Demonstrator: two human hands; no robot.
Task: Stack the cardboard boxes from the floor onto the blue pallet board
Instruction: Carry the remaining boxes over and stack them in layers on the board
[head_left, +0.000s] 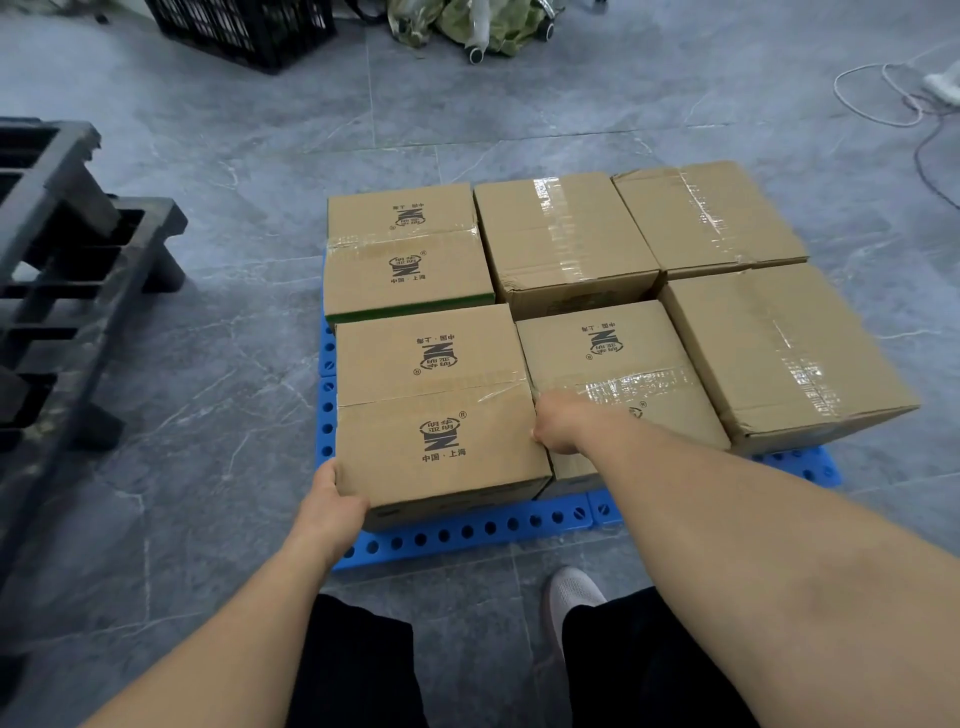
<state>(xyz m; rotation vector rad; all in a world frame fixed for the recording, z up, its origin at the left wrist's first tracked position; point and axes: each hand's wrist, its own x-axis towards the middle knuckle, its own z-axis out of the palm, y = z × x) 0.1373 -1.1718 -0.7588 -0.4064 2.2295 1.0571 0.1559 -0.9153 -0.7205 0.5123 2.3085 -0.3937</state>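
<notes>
1. six boxes are sitting in two rows on the blue pallet (467, 535), which is lying on the grey floor (218, 467).
2. the left hand (332, 499) is grasping the near-left box (436, 410) at its near-left corner.
3. the right hand (558, 423) is gripping that box's right edge, fingers going into the gap beside the middle box (618, 364).
4. a black pallet (57, 291) is lying to the left.
</notes>
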